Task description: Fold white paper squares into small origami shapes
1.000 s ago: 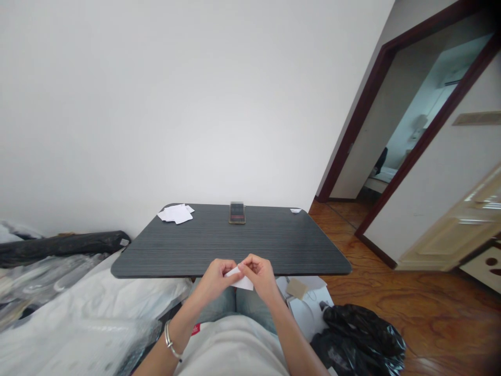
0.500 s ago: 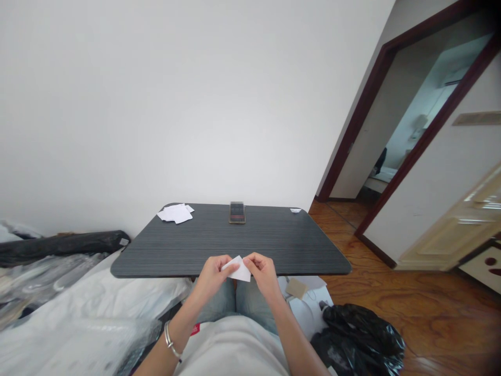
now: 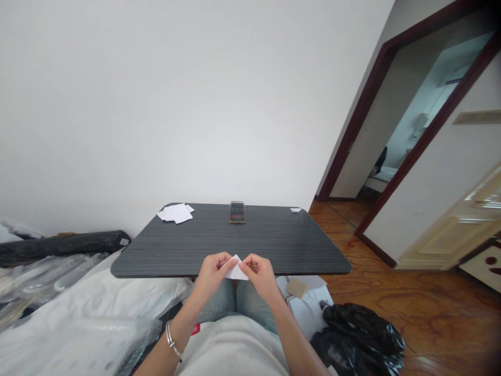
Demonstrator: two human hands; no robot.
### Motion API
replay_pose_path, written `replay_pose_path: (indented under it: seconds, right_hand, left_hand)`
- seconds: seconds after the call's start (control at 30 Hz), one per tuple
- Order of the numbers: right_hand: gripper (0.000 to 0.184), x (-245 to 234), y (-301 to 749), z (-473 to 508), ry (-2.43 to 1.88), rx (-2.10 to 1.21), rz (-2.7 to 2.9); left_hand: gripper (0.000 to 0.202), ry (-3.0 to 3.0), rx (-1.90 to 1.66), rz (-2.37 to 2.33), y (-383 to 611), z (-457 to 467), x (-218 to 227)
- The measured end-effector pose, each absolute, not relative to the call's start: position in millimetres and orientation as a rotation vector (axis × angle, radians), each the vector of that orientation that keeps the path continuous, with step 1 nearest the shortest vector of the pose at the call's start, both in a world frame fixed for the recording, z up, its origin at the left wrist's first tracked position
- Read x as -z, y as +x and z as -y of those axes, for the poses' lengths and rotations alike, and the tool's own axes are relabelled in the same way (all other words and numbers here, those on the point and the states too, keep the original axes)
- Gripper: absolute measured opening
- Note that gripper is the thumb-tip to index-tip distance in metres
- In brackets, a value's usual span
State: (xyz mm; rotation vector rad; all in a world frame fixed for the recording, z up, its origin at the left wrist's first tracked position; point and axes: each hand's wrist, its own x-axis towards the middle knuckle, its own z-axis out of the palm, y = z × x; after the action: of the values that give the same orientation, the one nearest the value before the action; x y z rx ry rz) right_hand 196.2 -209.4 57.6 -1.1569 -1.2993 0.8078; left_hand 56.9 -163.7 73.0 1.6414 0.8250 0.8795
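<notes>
A small white folded paper [image 3: 236, 270] is pinched between both my hands at the near edge of a dark grey table [image 3: 188, 245]. My left hand [image 3: 213, 274] grips its left side with closed fingers. My right hand [image 3: 259, 273] pinches its right corner. The paper shows as a small triangle pointing up. A silver bracelet sits on my left wrist.
A loose pile of white paper sheets [image 3: 176, 213] lies at the table's far left, a phone [image 3: 237, 212] stands at the far middle, and a paper scrap [image 3: 295, 210] lies at the far right. A black plastic bag [image 3: 360, 337] sits on the wooden floor to my right; plastic-wrapped bundles [image 3: 70, 303] lie to my left.
The paper has been raised slightly from my lap to the table's edge and turned, so it now shows as a smaller triangle. Both hands stayed on it.
</notes>
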Motion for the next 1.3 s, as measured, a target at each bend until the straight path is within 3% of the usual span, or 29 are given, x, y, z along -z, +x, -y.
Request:
replay_pose_path:
  seconds: [0.23, 0.97, 1.3]
  right_hand:
    - [0.019, -56, 194, 208, -1.12, -0.891, 1.316]
    - [0.017, -48, 202, 197, -1.076, -0.917, 1.073]
    - [0.012, -50, 200, 199, -1.021, -0.805, 0.985]
  left_hand:
    - [0.031, 1.795, -0.969, -0.935, 58, 166, -72]
    - [0.038, 1.599, -0.87, -0.676, 43, 154, -75]
    - [0.024, 1.542, -0.989, -0.738, 44, 153, -75]
